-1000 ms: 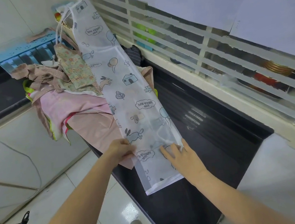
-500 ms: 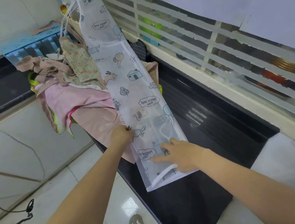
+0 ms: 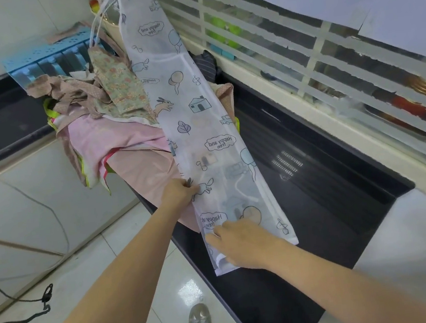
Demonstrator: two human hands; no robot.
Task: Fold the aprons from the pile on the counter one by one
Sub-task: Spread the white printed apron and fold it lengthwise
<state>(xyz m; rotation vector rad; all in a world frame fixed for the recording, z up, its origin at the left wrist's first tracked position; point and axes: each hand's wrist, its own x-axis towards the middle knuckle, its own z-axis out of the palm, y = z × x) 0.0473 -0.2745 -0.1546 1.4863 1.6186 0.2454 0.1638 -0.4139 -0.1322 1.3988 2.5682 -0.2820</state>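
**Now smoothing the long fold**

Meanwhile, slid along the white translucent apron printed with rabbits, houses and balloons (image 3: 202,125): left hand (image 3: 179,192) up its left edge, fingers curled and pinching the fabric; right hand (image 3: 240,243) back toward the near hem, fingers straight and slightly apart, pressing flat. Already narrowed to a long strip, lying on the black counter (image 3: 319,202) under the right palm and running away from the fingers over the pile of pink, beige and floral aprons (image 3: 109,115). Likely next: folding crosswise, near end toward far. Bare counter just right of the right fingertips, up to the white slatted window frame (image 3: 287,53); counter edge and floor drop directly below the left fingers, so little room there.
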